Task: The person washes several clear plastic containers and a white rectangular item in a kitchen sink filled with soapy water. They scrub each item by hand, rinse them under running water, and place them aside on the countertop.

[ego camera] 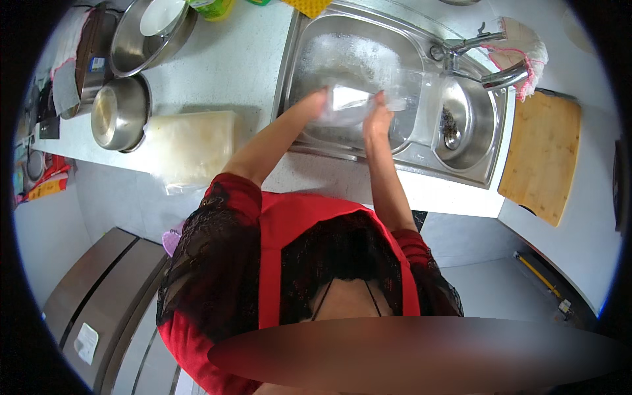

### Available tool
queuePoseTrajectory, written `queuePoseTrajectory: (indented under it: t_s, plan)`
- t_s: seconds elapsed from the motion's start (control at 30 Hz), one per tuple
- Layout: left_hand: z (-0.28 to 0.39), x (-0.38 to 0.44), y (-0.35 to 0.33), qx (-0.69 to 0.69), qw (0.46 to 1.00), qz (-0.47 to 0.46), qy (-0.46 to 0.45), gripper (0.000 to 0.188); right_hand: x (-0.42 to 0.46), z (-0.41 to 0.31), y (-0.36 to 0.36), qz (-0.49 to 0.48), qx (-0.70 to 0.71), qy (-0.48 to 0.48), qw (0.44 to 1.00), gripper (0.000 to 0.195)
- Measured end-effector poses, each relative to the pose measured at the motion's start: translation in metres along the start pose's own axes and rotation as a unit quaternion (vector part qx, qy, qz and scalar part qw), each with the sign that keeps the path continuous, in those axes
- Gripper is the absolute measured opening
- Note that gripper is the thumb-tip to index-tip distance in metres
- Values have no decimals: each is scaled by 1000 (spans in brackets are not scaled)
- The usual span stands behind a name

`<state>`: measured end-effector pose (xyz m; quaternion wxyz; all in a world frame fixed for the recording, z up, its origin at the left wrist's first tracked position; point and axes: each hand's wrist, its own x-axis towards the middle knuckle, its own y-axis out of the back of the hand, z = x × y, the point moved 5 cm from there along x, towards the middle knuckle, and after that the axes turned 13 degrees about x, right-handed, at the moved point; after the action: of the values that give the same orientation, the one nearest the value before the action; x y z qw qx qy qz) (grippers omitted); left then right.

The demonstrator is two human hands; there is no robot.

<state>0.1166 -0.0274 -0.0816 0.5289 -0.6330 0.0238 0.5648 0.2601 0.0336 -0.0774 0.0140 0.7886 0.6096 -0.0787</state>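
Note:
Over the large sink basin (302, 64), my left hand (317, 102) and my right hand (377, 118) grip a clear plastic piece (348, 101) from either side. Motion blurs it, so I cannot tell whether it is a container or a lid. White suds (355, 52) float on the water beneath and beyond my hands. Just right of my right hand, a translucent plastic container or sheet (425, 111) rests across the divider between the two basins.
The small basin (476, 123) has dark scraps by its drain. A faucet (454, 61) stands behind, with a cloth (518, 54) on it. A wooden cutting board (543, 153) lies right. Leftward are a yellowish translucent plastic box (195, 140), a metal pot (111, 116) and a metal bowl (123, 44).

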Motion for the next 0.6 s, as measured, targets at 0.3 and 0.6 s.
queuePoseTrajectory:
  t_s: [0.3,0.6]
  plan:
    - [47,-19,31,341,877,245,-235,35,-1,8,-1,-35,173,-290,941,49]
    - [62,-65,4,477,759,292,-335,29,-10,6,-26,-85,382,-313,865,44]
